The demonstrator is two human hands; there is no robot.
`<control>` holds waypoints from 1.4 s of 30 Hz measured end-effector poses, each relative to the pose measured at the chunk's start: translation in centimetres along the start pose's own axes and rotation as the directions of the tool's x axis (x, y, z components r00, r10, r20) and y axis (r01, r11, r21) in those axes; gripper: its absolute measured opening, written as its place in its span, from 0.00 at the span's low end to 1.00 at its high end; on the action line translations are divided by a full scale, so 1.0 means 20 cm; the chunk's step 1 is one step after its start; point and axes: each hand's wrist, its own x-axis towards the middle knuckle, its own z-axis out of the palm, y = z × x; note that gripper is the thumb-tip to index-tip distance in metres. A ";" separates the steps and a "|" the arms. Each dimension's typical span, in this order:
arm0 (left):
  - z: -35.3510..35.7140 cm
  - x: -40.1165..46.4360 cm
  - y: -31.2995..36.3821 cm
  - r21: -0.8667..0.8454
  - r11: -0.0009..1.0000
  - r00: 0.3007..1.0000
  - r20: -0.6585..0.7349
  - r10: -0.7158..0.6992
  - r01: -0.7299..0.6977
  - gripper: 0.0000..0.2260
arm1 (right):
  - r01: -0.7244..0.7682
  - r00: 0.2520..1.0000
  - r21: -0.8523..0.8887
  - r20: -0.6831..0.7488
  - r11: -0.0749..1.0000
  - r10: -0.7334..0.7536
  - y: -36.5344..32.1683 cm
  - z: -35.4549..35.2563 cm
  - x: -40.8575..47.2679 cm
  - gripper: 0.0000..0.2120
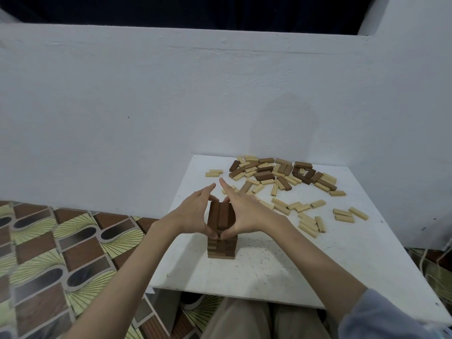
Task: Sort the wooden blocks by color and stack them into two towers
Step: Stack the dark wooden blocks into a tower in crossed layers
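I see my left hand (195, 211) and right hand (241, 211) with straight fingers pressing the dark tower (222, 231) between them on the desk (293, 270); loose blocks (281, 177) lie beyond my right hand.

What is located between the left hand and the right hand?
In the head view, the top layer of the dark tower stands between the left hand and right hand, which press its sides.

Left hand (195, 211), right hand (241, 211) cupped, fingers straight.
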 end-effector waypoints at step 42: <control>-0.01 -0.01 0.01 0.004 0.999 0.999 0.014 -0.040 0.040 0.54 | -0.073 0.996 -0.045 0.038 0.996 0.075 0.03 -0.04 -0.04 0.62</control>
